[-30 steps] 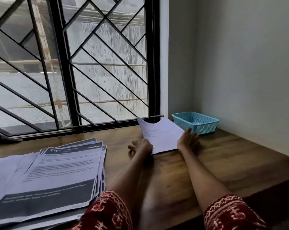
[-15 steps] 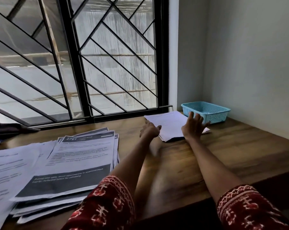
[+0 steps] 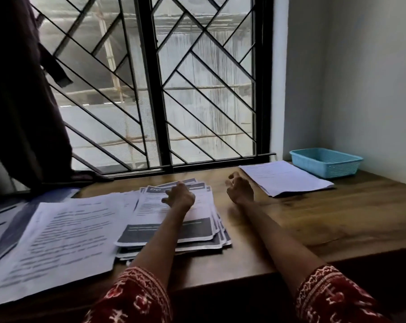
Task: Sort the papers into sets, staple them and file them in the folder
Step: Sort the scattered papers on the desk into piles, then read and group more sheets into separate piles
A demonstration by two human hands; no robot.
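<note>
A thin set of white papers lies flat at the back right of the wooden desk, apart from both hands. In the middle sits a fanned stack of printed sheets with dark header and footer bands. My left hand hovers over or rests on the top of that stack, fingers loosely spread, holding nothing. My right hand is above bare wood between the two piles, fingers loosely curled and empty. A large text page lies at the left, partly over a blue folder.
A light blue plastic basket stands in the back right corner against the wall. A barred window runs along the desk's far edge, with a dark curtain hanging at the left. The desk's front edge is near my sleeves.
Both hands have let go of the white set, which now lies flat at the back right. They moved back and left; the left hand is now over the banded stack.
</note>
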